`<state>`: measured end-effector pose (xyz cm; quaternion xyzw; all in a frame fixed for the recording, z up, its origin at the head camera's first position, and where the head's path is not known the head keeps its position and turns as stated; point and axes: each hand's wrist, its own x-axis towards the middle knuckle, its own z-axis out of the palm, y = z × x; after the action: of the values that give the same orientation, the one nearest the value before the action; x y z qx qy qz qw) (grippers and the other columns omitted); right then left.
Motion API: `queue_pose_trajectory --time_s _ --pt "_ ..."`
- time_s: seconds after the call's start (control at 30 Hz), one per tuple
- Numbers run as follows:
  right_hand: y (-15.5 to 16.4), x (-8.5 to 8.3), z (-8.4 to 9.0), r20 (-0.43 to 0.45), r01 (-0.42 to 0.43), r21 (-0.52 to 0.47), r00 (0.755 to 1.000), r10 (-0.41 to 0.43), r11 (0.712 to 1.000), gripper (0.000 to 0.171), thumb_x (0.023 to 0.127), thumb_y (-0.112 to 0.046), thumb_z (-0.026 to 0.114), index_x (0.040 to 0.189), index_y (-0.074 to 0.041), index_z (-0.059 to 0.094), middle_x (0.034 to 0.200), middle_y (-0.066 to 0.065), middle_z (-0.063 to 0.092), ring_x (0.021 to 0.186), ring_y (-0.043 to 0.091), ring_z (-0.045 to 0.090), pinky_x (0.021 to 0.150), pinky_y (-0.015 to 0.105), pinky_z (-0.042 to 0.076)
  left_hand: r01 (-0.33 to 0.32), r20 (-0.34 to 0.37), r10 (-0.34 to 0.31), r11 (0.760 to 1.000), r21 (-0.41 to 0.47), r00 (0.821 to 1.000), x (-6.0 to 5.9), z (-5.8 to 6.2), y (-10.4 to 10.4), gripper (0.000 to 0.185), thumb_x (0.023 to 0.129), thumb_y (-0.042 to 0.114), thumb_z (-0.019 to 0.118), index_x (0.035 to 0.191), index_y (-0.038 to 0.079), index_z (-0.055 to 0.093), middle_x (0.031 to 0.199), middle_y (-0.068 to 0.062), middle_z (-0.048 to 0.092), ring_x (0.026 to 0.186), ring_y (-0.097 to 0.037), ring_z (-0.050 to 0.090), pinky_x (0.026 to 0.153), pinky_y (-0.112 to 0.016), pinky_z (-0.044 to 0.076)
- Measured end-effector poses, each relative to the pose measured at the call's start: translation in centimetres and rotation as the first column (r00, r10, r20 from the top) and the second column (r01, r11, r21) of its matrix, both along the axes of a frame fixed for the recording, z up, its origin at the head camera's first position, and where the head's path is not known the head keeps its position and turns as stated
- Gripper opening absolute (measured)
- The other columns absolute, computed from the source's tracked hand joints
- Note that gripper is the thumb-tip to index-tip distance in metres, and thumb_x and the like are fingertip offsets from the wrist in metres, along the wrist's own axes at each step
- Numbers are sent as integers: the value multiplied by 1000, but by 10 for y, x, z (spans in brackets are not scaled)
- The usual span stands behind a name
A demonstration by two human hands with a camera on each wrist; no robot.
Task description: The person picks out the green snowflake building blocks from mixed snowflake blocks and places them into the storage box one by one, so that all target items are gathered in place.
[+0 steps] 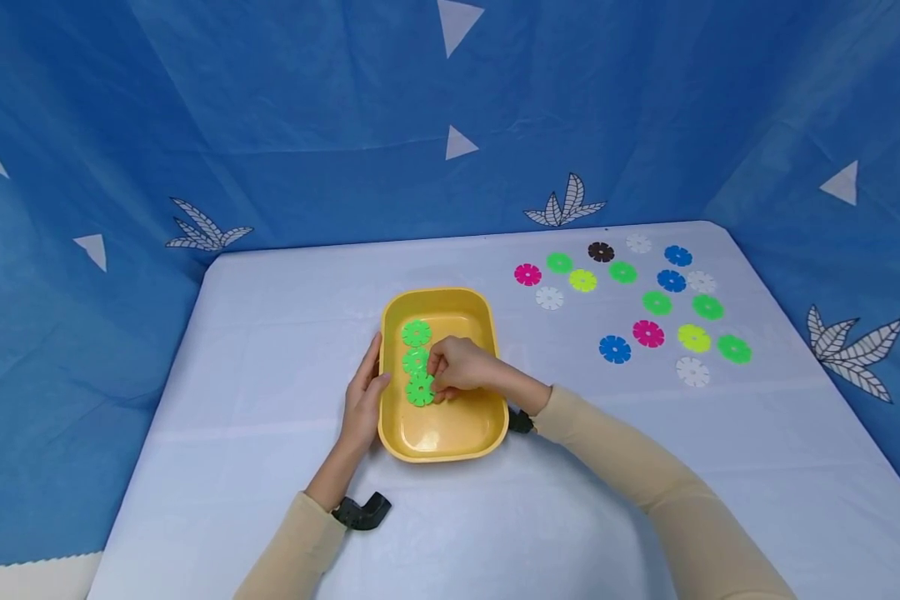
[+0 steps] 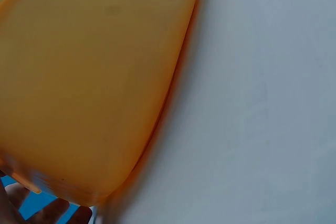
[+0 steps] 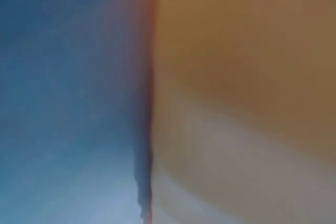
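Observation:
A yellow plastic tray sits on the table with three green notched plastic discs in a column along its left inside. My left hand holds the tray's left side, thumb at the rim and fingers along the outer wall; some of its fingers show under the tray's end in the left wrist view. Inside the tray, my right hand has curled fingers and pinches the right edge of the nearest green disc. The right wrist view is blurred and shows mainly the tray's wall.
Several notched discs in pink, green, yellow, blue, white and dark brown lie scattered at the back right, among them a pink disc and a blue disc. A white cloth covers the table. Blue curtain hangs behind it.

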<state>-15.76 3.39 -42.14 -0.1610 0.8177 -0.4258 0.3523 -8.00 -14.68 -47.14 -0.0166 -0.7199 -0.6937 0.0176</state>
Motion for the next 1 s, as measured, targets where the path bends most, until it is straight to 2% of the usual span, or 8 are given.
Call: queue_pose_trajectory --time_s 0.13,0.6,0.83,1.0 --pt "-2 0 -2 -4 -6 5 1000 6 1000 10 84 4 70 89 2 61 67 11 66 59 21 71 57 29 58 -2 2 2 1000 -2 1000 0 0 0 59 101 8 38 157 21 22 163 3 20 149 -21 24 104 -7 33" --pt "-6 0 -5 -11 9 31 1000 -9 999 10 83 3 70 87 0 61 67 11 64 58 20 70 57 29 57 -8 15 8 1000 -10 1000 -1 0 -1 60 101 8 38 157 23 23 162 3 21 148 -21 26 103 -7 33" --pt "-5 1 -3 -24 10 36 1000 -9 999 10 83 3 70 87 1 61 66 11 65 58 20 70 56 29 58 -7 14 7 1000 -8 1000 -1 1 0 60 101 7 37 157 20 22 162 3 22 147 -22 27 103 -7 34" --pt "-4 2 -1 -33 6 31 999 -5 1000 9 83 4 69 87 2 61 65 11 66 60 21 71 58 30 58 -9 15 10 1000 -12 1000 0 1 0 61 100 6 38 157 19 22 161 -1 25 144 -26 33 100 -7 37"
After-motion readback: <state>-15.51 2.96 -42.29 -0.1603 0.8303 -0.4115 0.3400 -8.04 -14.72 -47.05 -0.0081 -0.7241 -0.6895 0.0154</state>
